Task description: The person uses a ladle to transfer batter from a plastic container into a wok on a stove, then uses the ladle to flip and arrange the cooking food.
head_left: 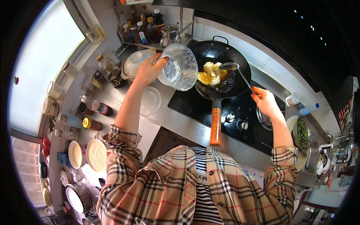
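Note:
My left hand [151,68] grips a clear plastic tub [181,67], tipped on its side with its mouth facing the wok; a thin white residue clings inside. In my right hand [263,99] is the handle of a metal ladle [229,66], its bowl held over the wok close to the food. The black wok [234,53] sits on the left burner, its wooden handle [216,126] pointing towards me. Pale yellow and white lumps of food [211,73] lie in dark, shiny liquid at its bottom.
A clear round lid [151,100] lies left of the black glass cooktop [194,108]. Sauce bottles fill a back shelf [140,45]. A lidded white pot [136,63] stands behind my left wrist. Bowls of flour-like powder [96,156] are at left, green fruit or vegetables in a bowl [303,133] at right.

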Action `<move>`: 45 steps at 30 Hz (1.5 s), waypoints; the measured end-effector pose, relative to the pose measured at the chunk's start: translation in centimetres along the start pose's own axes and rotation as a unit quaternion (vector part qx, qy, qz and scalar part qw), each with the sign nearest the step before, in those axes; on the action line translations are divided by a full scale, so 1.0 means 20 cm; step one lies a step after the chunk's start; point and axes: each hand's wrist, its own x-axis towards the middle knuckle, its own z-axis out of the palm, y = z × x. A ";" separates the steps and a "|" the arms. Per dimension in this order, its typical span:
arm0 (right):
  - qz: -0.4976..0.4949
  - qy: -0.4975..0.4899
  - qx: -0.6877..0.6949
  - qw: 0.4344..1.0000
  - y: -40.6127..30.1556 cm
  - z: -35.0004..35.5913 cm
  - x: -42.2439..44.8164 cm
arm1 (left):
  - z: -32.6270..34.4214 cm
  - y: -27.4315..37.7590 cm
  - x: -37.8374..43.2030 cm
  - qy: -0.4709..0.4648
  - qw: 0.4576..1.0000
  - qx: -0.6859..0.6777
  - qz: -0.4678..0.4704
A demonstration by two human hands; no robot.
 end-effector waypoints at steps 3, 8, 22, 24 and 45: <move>-0.004 0.011 0.012 1.000 0.00 -0.01 -0.01 | 0.01 -0.01 0.02 -0.005 1.000 0.009 0.017; 0.027 -0.002 0.063 0.998 0.02 0.05 0.00 | 0.02 0.00 0.03 -0.019 1.000 0.003 0.021; 0.204 -0.106 0.282 0.932 0.03 0.17 -0.03 | -0.01 0.05 -0.02 -0.025 1.000 -0.011 -0.010; 0.217 -0.110 0.304 0.921 0.00 0.19 -0.02 | 0.00 0.04 -0.01 -0.026 1.000 -0.010 -0.009; 0.099 -0.033 0.067 0.992 0.00 0.28 0.01 | -0.01 0.05 -0.02 -0.041 0.999 -0.012 -0.031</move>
